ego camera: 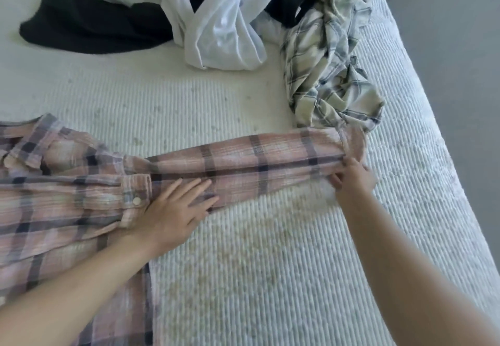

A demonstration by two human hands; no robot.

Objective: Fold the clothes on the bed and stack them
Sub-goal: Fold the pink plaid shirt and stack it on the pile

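- Pink plaid shirt (67, 205): lies spread on the near left of the bed (257, 278), collar toward the far left, body flat so that fold lines can be set against the mattress
- Sleeve (257, 167): drawn out to the right across the bed, straight and nearly flat; stretching it first removes twists, which suggests a fold back over the body is the step in hand
- Left hand (176, 210): fingers straight and spread, palm pressing flat where the sleeve meets the body; judged to anchor the shirt so the pull on the sleeve does not drag the whole garment
- Right hand (351, 180): at the cuff end on the right, fingers curled and pinching the sleeve edge, holding it taut; blurred, so the exact grip is unclear
- Green plaid garment (330, 75): crumpled at the far right, its near end just beside the cuff, not yet folded
- White garment (224, 29) and black garment (89, 29): heaped at the far side, well apart from the hands, awaiting folding
- No folded stack is visible, so the task appears to be at an early stage
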